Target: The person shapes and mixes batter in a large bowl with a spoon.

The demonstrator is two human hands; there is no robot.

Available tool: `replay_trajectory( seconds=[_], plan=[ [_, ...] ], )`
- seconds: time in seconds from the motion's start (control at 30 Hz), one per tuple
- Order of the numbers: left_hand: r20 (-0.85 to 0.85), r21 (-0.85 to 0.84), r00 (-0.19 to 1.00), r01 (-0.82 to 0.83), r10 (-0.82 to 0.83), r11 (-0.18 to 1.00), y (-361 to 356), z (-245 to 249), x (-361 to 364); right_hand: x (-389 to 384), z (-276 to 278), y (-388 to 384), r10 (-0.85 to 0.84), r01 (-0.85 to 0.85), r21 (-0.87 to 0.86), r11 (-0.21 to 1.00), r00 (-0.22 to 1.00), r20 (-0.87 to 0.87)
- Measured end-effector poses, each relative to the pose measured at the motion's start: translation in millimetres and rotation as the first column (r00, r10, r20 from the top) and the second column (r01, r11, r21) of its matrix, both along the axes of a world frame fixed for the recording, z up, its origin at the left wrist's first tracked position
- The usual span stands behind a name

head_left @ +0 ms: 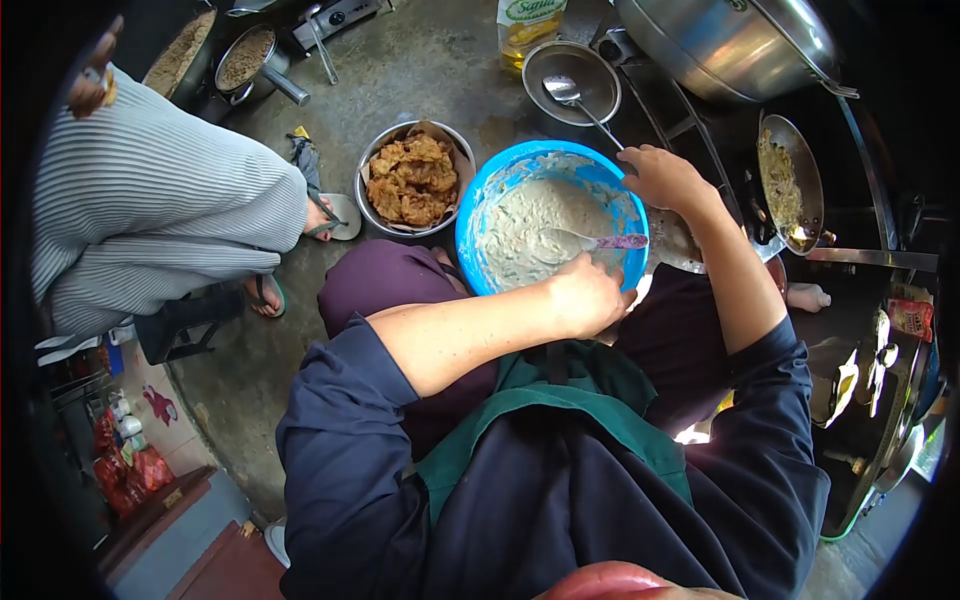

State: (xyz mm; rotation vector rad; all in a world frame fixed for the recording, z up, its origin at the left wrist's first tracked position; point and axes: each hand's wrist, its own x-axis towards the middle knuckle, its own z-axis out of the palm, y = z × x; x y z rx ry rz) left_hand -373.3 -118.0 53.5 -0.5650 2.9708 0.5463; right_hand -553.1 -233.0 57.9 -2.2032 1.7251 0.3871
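A blue basin [552,152] of thick pale batter [545,215] with green flecks stands in front of my lap. My left hand [588,296] is closed over its near rim; the fingertips are partly hidden. In the batter lies a clear spoon with a purple patterned handle [622,242], which neither hand touches. My right hand [672,180] is beyond the basin's right rim, its fingers closed round the handle end of a metal spoon [564,92]. The bowl of that spoon rests in a round metal strainer [540,100] behind the basin.
Left of the basin is a metal bowl [366,205] of fried pieces [412,180]. A person in striped trousers [170,200] sits at the left. A frying pan [790,185] and a large metal pot [730,45] stand right; an oil pouch [528,35] is behind.
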Motion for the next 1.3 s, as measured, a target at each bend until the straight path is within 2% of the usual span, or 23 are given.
replay_trajectory(
  seconds=[0.1, 0.2, 0.3, 0.4, 0.47, 0.5, 0.57, 0.6, 0.63, 0.67, 0.7, 0.8, 0.93, 1.2, 1.3],
  plan=[
    [0.034, 0.136, 0.999, 0.027, -0.031, 0.990, 6.0, 2.6, 0.7, 0.7, 4.3, 1.9, -0.023, 0.023, -0.001, 1.000, 0.999, -0.034],
    [0.011, 0.270, 0.997, 0.072, -0.078, 0.960, 15.1, 5.7, 1.5, -6.1, -7.0, 1.9, 0.016, -0.016, -0.088, 0.996, 1.000, -0.005],
    [-0.003, 0.322, 0.994, 0.106, -0.111, 0.941, 18.9, 12.7, 1.8, 1.2, -1.4, -1.5, 0.058, -0.052, 0.160, 0.986, 0.998, -0.031],
    [-0.007, 0.290, 0.995, 0.098, -0.100, 0.952, 16.5, 16.0, 1.2, 20.0, 16.9, 17.0, 0.150, -0.197, 0.276, 0.941, 0.972, 0.182],
    [0.008, 0.247, 0.997, 0.076, -0.080, 0.966, 14.7, 16.2, 2.0, 37.9, 31.6, 29.9, 0.040, -0.234, 0.492, 0.839, 0.927, 0.373],
    [0.016, 0.238, 0.997, 0.064, -0.070, 0.969, 14.4, 14.8, 3.3, 45.0, 34.7, 37.6, -0.003, -0.280, 0.527, 0.802, 0.882, 0.472],
    [0.032, 0.222, 0.998, 0.042, -0.051, 0.974, 15.2, 8.6, 5.7, 52.1, 38.2, 47.8, -0.179, -0.372, 0.666, 0.646, 0.774, 0.607],
    [-0.075, 0.109, 0.994, 0.085, -0.077, 0.990, 18.1, -10.4, 6.6, 58.7, 44.8, 50.7, -0.165, -0.456, 0.681, 0.573, 0.750, 0.641],
    [-0.178, -0.009, 0.977, 0.114, -0.114, 0.993, 23.1, -41.5, 6.7, 61.9, 42.8, 55.8, -0.101, -0.554, 0.595, 0.582, 0.677, 0.729],
    [-0.221, -0.015, 0.968, 0.121, -0.122, 0.993, 22.6, -43.2, 9.4, 64.5, 38.9, 61.2, -0.037, -0.642, 0.499, 0.583, 0.592, 0.805],
    [-0.223, 0.063, 0.968, 0.133, -0.116, 0.989, 22.4, -45.0, 11.9, 67.6, 37.5, 66.3, 0.024, -0.717, 0.393, 0.575, 0.495, 0.868],
    [-0.230, 0.263, 0.969, 0.151, -0.090, 0.953, 21.4, -29.6, 17.2, 78.3, 46.3, 75.5, 0.112, -0.706, 0.400, 0.584, 0.558, 0.822],
    [-0.246, 0.437, 0.967, 0.174, -0.069, 0.883, 17.6, -13.1, 16.4, 80.9, 46.8, 79.3, 0.119, -0.656, 0.524, 0.543, 0.678, 0.725],
    [-0.268, 0.587, 0.962, 0.211, -0.058, 0.781, 18.1, 2.7, 20.5, 88.3, 78.2, 77.8, 0.099, -0.529, 0.675, 0.514, 0.819, 0.566],
    [-0.269, 0.622, 0.962, 0.212, -0.049, 0.753, 18.6, 5.7, 23.7, 88.3, 77.9, 78.2, 0.131, -0.533, 0.671, 0.515, 0.823, 0.553]
  ],
)
